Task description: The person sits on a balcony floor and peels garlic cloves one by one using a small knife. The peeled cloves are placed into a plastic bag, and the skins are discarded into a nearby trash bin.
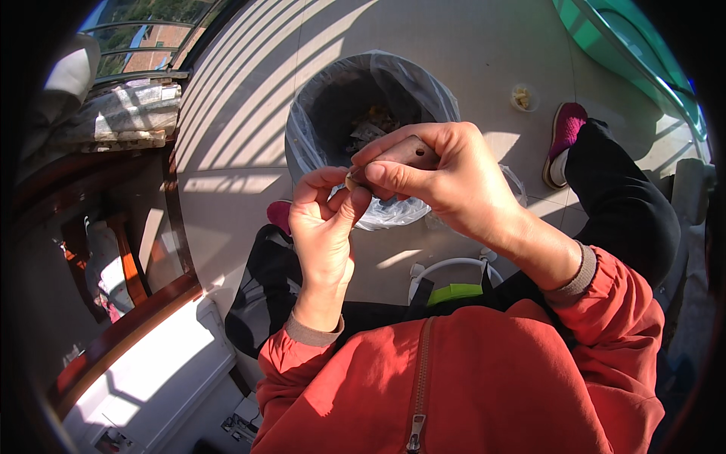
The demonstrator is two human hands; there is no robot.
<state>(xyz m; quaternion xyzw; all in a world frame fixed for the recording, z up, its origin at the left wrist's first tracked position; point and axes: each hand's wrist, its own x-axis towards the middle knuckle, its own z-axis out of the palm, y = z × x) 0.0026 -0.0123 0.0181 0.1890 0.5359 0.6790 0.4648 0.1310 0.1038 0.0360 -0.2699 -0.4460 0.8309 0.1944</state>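
My right hand (448, 170) grips a flat brown blade-like tool (405, 153) with a round hole near one end, perhaps a knife; its exact kind cannot be told. My left hand (332, 210) pinches a small pale piece (353, 181) between thumb and fingertips, right at the tool's left end. Both hands meet over the near part of a round bin (300, 108) lined with a clear plastic bag. Scraps (374, 122) lie inside the bin.
A small clear cup (522, 97) with pale yellow pieces sits on the tiled floor, right of the bin. A green basin (629, 40) stands at the upper right. Left are a wooden frame (136, 318) and folded cloth (130, 116). My feet flank the bin.
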